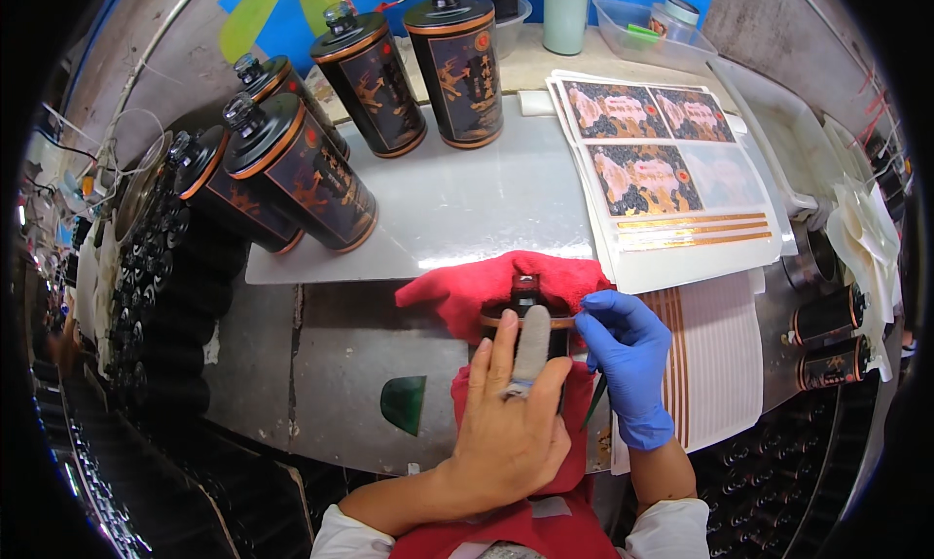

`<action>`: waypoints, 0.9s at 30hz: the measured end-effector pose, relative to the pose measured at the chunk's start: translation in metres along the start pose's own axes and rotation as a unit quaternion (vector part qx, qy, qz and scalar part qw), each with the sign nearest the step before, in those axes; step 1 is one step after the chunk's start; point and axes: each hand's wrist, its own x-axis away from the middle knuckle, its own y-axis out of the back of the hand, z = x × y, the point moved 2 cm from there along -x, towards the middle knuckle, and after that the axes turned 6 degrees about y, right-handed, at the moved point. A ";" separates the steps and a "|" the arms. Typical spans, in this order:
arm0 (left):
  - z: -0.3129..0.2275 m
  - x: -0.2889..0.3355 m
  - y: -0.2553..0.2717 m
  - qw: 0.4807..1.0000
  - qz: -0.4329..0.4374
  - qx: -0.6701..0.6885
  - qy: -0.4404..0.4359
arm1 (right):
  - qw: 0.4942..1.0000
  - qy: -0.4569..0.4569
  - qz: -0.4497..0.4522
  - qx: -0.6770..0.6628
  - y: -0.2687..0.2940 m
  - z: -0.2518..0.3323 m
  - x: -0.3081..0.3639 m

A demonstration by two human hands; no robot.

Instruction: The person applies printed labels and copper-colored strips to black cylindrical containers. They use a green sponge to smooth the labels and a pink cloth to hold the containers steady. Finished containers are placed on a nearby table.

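Observation:
A black bottle [526, 292] lies on a red cloth [457, 291], its neck pointing away from me. My left hand [511, 413] rests on it from above, fingers stretched and spread along its body; one finger wears a pale cover. A copper-coloured strip [556, 322] crosses the bottle's shoulder under those fingertips. At the strip's right end, my right hand [628, 350], in a blue glove, is closed with thumb and finger pinched together. A thin dark green piece [595, 399] sticks out below the gloved fingers. My left hand hides much of the bottle.
Several finished-looking black bottles [455, 68] stand at the back left. Printed label sheets [681, 243] lie right, above a sheet of copper strips [725, 364]. A green scraper-like piece [402, 405] lies left of my hand. Two black bottles [829, 340] lie far right.

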 end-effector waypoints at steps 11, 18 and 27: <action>0.025 0.009 -0.006 0.983 -0.035 0.172 0.054 | 0.999 -0.032 -0.002 0.001 0.027 -0.003 0.011; 0.048 0.025 -0.030 0.856 -0.053 0.511 0.063 | 0.993 -0.042 0.102 0.034 0.007 0.000 0.040; 0.069 -0.006 -0.001 0.921 -0.204 0.325 0.069 | 0.993 -0.068 0.095 0.024 0.006 -0.007 0.040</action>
